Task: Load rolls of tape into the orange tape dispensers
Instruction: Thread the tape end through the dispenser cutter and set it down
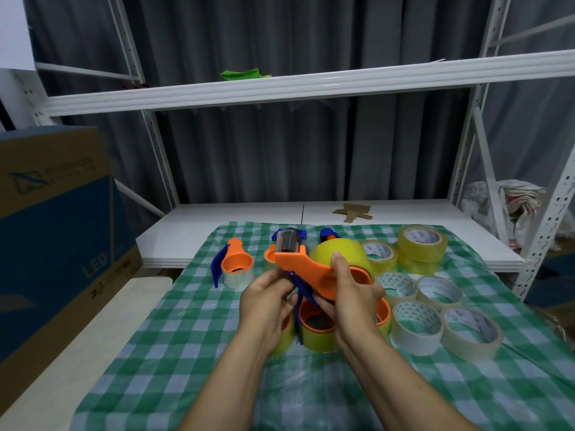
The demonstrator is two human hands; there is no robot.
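I hold an orange tape dispenser with a blue handle and a black roller above the green checked cloth. A yellow tape roll sits on its hub. My left hand grips the dispenser near the blue handle. My right hand grips the roll and hub, thumb on the roll's outer face. Under my hands stand loaded orange dispensers. Another loaded dispenser stands at the left of the cloth.
Several loose tape rolls lie on the cloth at right, two stacked at the back. A cardboard box stands at left. White shelf racking crosses above, and a bag sits far right.
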